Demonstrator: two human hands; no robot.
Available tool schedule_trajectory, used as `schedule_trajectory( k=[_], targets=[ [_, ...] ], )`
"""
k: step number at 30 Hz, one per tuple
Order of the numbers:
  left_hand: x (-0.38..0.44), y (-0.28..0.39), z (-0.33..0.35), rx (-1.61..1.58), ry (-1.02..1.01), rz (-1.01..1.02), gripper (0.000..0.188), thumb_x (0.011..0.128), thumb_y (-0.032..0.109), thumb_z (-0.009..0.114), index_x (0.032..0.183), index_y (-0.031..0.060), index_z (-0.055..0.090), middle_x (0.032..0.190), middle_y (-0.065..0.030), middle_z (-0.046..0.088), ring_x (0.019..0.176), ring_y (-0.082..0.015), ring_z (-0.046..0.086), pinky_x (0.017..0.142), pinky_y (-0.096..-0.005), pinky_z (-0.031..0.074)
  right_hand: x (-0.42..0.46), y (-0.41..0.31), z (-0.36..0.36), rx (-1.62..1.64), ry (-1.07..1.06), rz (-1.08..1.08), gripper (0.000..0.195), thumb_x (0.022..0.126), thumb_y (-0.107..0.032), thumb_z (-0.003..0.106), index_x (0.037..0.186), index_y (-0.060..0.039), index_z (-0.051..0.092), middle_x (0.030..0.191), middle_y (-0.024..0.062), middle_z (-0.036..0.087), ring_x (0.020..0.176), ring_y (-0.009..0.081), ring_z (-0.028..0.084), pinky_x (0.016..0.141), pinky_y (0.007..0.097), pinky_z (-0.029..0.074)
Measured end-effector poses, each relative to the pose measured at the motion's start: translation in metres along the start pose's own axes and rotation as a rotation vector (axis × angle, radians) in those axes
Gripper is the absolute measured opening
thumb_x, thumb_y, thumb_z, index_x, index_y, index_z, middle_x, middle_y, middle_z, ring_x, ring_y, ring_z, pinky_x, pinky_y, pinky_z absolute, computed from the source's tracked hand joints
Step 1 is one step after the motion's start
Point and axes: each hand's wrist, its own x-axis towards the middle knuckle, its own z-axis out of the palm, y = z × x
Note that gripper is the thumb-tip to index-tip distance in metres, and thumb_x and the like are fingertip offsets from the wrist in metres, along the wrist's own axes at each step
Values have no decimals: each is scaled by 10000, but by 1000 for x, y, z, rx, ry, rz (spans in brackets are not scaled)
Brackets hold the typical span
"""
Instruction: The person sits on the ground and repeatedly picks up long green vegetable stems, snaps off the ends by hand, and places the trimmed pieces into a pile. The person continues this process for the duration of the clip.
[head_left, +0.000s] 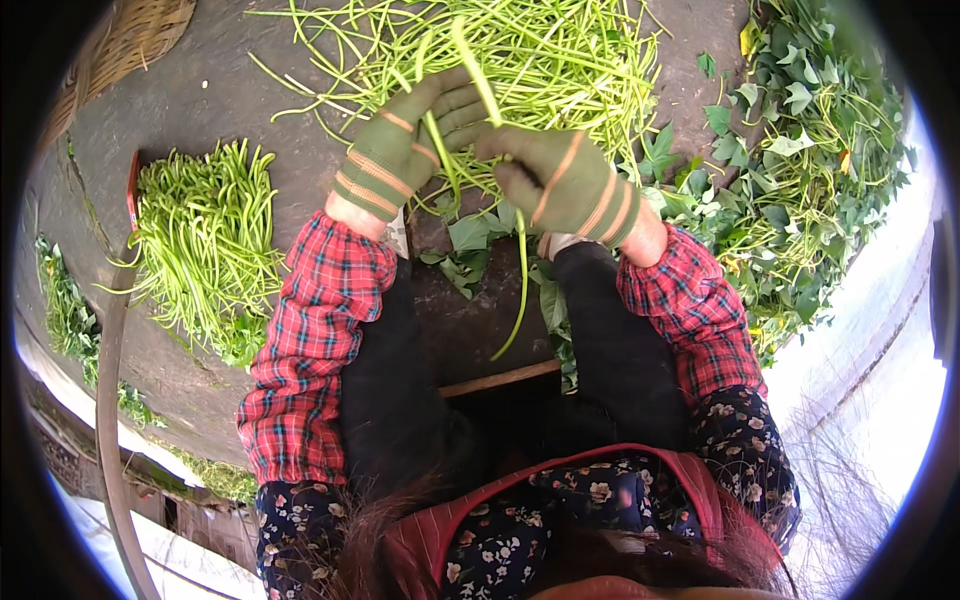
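Both of my hands wear green gloves with orange stripes and meet over the near edge of a loose pile of long green stems (555, 60). My left hand (405, 139) has a green stem (442, 154) held between thumb and fingers. Beside it, my right hand (566, 180) pinches another stem, whose lower length (521, 292) hangs down between my knees. A thick stem piece (476, 71) stretches up from the right fingertips, across the left fingers. Whether it joins the hanging length is hidden by the right hand. Loose green leaves (472, 232) lie beneath the hands.
To the left, a neat bundle of green stems (206, 232) lies against a red edge (133, 187). A brown curved pole or hose (112, 390) runs past it. A woven basket (146, 34) stands at the upper left. Leafy vines (795, 172) are heaped at the right.
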Motion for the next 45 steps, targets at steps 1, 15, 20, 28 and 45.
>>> schedule_trajectory(
  k=[1,15,20,28,45],
  targets=[
    [1,-1,1,-22,-31,-5,447,964,262,434,1284,-50,415,1246,-218,511,1132,-303,539,956,-417,475,-2,2,7,-20,-35,-12,194,764,-90,568,951,-104,616,674,107,617,617,293,620,528,372,482],
    [-3,2,9,-17,249,10,250,968,237,436,1030,2,496,881,-105,570,801,-231,582,781,-396,501,4,-6,6,178,-34,142,172,813,-123,579,977,-78,608,612,114,583,543,248,597,501,341,463],
    [5,-1,-5,-236,292,-1,184,983,229,416,948,60,480,706,-9,461,599,-155,434,614,-334,404,20,71,2,21,307,343,337,845,-187,548,1145,-34,553,712,143,630,641,225,629,598,337,487],
    [0,3,-9,-86,240,48,207,950,276,512,902,74,517,608,68,292,521,-80,269,556,-263,327,36,113,1,-77,176,586,320,885,-196,519,1145,-14,557,780,104,685,601,146,607,576,276,491],
    [-7,6,3,-121,53,-29,459,978,329,389,1279,-17,414,1062,-136,587,905,-231,595,892,-446,487,-11,-2,23,60,-138,-125,126,794,-81,619,917,-53,611,796,105,628,690,300,623,586,362,501]
  ],
)
